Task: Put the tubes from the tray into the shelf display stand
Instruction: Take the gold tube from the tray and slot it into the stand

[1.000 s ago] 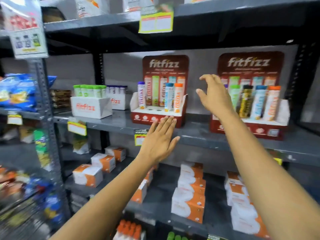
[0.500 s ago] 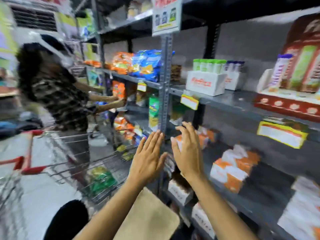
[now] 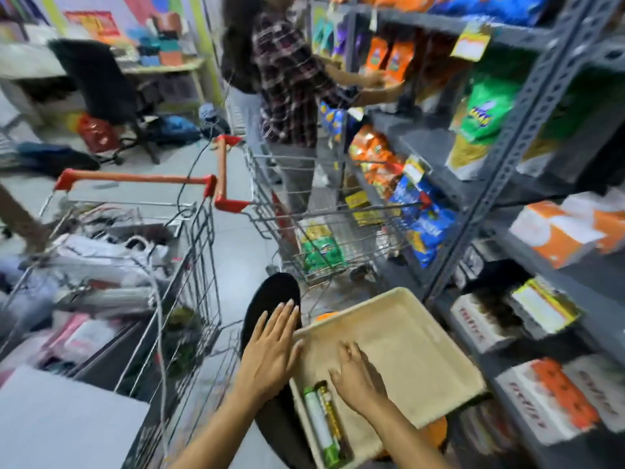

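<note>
Grey floor (image 3: 236,252), crowded aisle: two wire carts (image 3: 189,238) on the left, grey shelving (image 3: 500,184) on the right, only a narrow strip between. A beige tray (image 3: 406,336) sits low by the shelf, two tubes (image 3: 324,424) lying along its near-left wall. Left hand (image 3: 270,350) hovers flat at the tray's left rim, fingers together, empty. Right hand (image 3: 358,377) hangs over the tray, fingers loosely spread, just beside the tubes.
</note>
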Demonstrator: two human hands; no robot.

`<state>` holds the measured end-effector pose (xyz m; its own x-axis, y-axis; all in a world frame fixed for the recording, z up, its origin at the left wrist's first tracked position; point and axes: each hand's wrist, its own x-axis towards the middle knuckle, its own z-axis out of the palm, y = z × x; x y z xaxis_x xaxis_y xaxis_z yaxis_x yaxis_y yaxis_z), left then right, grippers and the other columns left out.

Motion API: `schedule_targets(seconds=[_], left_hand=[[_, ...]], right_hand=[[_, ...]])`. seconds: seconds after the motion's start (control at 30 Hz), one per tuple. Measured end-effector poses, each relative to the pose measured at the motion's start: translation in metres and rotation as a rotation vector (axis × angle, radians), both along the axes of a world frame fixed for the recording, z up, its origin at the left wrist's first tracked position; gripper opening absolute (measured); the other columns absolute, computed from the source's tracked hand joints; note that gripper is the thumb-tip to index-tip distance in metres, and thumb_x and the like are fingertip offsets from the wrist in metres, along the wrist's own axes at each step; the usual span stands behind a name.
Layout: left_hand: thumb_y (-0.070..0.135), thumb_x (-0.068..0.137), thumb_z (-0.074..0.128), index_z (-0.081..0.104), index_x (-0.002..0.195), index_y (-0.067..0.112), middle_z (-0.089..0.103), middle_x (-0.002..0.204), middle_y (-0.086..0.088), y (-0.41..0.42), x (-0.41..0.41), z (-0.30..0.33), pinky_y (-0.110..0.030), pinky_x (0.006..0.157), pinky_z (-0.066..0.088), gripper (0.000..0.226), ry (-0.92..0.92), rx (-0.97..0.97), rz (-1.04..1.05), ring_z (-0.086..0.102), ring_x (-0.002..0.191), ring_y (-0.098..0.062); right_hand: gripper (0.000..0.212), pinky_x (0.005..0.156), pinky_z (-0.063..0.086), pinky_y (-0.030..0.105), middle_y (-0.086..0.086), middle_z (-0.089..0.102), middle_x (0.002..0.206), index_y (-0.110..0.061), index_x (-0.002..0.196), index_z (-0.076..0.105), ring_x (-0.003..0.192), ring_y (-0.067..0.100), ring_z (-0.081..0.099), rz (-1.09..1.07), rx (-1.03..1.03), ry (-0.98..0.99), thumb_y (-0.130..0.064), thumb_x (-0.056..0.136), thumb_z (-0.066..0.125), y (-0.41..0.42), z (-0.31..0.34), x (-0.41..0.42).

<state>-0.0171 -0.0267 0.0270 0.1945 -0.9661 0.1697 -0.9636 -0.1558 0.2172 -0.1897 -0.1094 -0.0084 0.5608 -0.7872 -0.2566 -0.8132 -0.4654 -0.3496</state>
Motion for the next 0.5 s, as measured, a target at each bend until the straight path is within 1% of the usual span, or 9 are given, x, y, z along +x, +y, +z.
schedule_targets(seconds=[0.07,0.17,0.23,0.3,0.37,0.4,0.43,0.5], left_hand=[[0.046,0.096,0.024,0.028,0.146,0.014,0.024,0.154,-0.003,0.013,0.003,-0.017,-0.038,0.115,0.011,0.060,0.025,0.035,0.017,0.019,0.143,-0.018],[0.048,0.096,0.020,0.022,0.148,0.016,0.016,0.156,-0.001,0.022,0.007,-0.042,-0.036,0.116,0.007,0.062,0.056,0.092,0.059,0.013,0.145,-0.017],[0.047,0.097,0.021,0.018,0.149,0.017,0.010,0.156,0.002,0.020,0.009,-0.050,-0.035,0.118,0.005,0.060,0.073,0.096,0.097,0.008,0.145,-0.014],[0.046,0.098,0.025,0.015,0.149,0.019,0.008,0.157,0.004,0.017,0.010,-0.052,-0.034,0.119,0.005,0.059,0.079,0.096,0.106,0.005,0.145,-0.012],[0.044,0.099,0.026,0.013,0.150,0.020,0.010,0.158,0.003,0.017,0.011,-0.055,-0.033,0.119,0.003,0.058,0.078,0.102,0.103,0.004,0.145,-0.010],[0.044,0.099,0.026,0.013,0.150,0.020,0.011,0.158,0.003,0.018,0.011,-0.056,-0.032,0.119,0.003,0.058,0.075,0.107,0.101,0.003,0.145,-0.010],[0.044,0.099,0.026,0.013,0.150,0.020,0.012,0.158,0.002,0.019,0.011,-0.057,-0.032,0.119,0.002,0.058,0.070,0.111,0.102,0.003,0.145,-0.010],[0.044,0.099,0.026,0.014,0.150,0.019,0.013,0.158,0.002,0.019,0.010,-0.057,-0.032,0.119,0.002,0.058,0.070,0.113,0.105,0.004,0.145,-0.010]], right_hand=[[0.053,0.098,0.043,0.039,0.007,0.041,0.140,-0.025,0.142,0.032,0.125,0.029,0.044,0.051,0.121,0.103,-0.033,0.091,0.045,0.002,-0.023,0.005],[0.043,0.094,0.045,0.039,0.010,0.046,0.134,-0.023,0.135,0.041,0.119,0.030,0.048,0.110,0.229,0.208,-0.023,0.092,0.041,0.005,-0.055,0.013],[0.039,0.090,0.045,0.038,0.011,0.048,0.130,-0.021,0.130,0.043,0.115,0.030,0.050,0.117,0.271,0.235,-0.020,0.091,0.039,0.005,-0.069,0.015],[0.038,0.088,0.045,0.037,0.012,0.049,0.128,-0.020,0.129,0.042,0.113,0.031,0.051,0.115,0.276,0.240,-0.020,0.092,0.036,0.003,-0.077,0.019],[0.040,0.088,0.045,0.038,0.014,0.049,0.128,-0.022,0.134,0.039,0.113,0.032,0.051,0.123,0.264,0.243,-0.020,0.094,0.035,0.003,-0.084,0.026],[0.039,0.089,0.044,0.038,0.014,0.050,0.128,-0.022,0.134,0.040,0.113,0.033,0.051,0.113,0.256,0.246,-0.020,0.095,0.035,0.003,-0.085,0.030],[0.036,0.090,0.044,0.039,0.015,0.051,0.127,-0.018,0.130,0.044,0.113,0.034,0.052,0.097,0.247,0.245,-0.018,0.096,0.034,0.005,-0.087,0.035],[0.028,0.090,0.045,0.040,0.016,0.054,0.123,-0.011,0.117,0.051,0.110,0.034,0.053,0.085,0.226,0.250,-0.014,0.096,0.034,0.007,-0.089,0.043]])
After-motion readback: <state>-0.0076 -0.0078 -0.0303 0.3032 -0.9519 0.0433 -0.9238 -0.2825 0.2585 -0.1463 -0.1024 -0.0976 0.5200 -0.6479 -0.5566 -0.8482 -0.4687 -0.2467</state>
